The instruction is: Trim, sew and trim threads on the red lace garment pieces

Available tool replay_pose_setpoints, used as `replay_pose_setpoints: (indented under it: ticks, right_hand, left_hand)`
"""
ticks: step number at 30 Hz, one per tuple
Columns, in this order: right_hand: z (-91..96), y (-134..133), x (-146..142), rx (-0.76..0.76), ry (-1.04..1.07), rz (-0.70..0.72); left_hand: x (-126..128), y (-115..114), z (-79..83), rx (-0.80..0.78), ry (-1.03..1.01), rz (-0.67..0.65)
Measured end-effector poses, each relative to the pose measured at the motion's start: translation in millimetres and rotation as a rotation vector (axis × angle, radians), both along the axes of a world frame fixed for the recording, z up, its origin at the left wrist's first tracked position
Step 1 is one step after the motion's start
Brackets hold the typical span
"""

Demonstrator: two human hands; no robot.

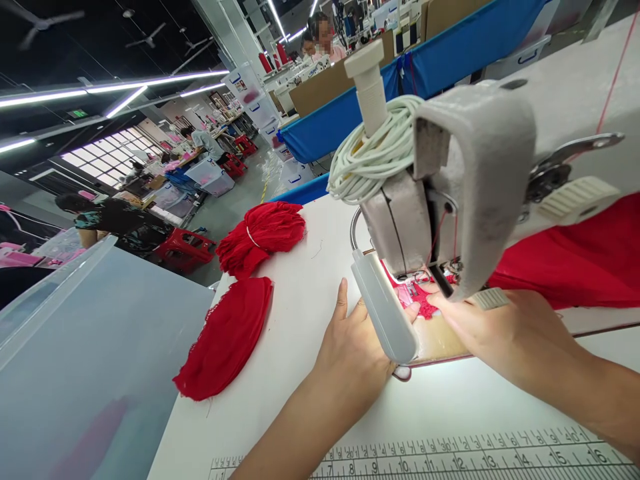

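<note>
A piece of red lace fabric [427,308] lies under the presser foot of a sewing machine [480,153], with a pink patch showing beside the foot. My left hand [353,343] rests on the table left of the needle, fingers spread; a grey lamp [385,310] covers part of it, and one fingertip reaches the lace's edge. From the right, my right hand [495,327] holds the lace close to the needle, its fingertips partly hidden by the machine head. Red thread runs down to the needle area. More red fabric [575,260] spreads behind my right wrist.
On the white table [300,320] lie a tied red fabric bundle [265,233] and a stack of red lace-edged pieces [225,340]. A ruler strip [440,460] runs along the front. A translucent bin [100,347] stands left. People sit at other stations beyond.
</note>
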State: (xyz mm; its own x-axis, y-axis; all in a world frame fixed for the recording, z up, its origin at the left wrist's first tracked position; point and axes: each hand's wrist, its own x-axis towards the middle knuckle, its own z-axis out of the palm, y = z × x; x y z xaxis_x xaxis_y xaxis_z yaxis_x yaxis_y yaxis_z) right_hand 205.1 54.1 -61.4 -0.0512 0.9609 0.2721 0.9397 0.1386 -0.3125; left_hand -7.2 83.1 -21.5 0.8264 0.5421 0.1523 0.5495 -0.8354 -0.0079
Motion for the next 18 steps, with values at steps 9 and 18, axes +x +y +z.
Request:
replay_pose_setpoints:
  ticks: [9,18]
  right_hand:
    - [-4.9,-5.5,2.0,0.015,-0.018,0.054]
    - [1.7,-0.9,-1.4,0.071,-0.012,0.077]
  left_hand:
    - [2.2,-0.3,1.4,-0.01,0.042,0.02]
    - [0.3,-0.1,-2.8,0.039,0.068,-0.001]
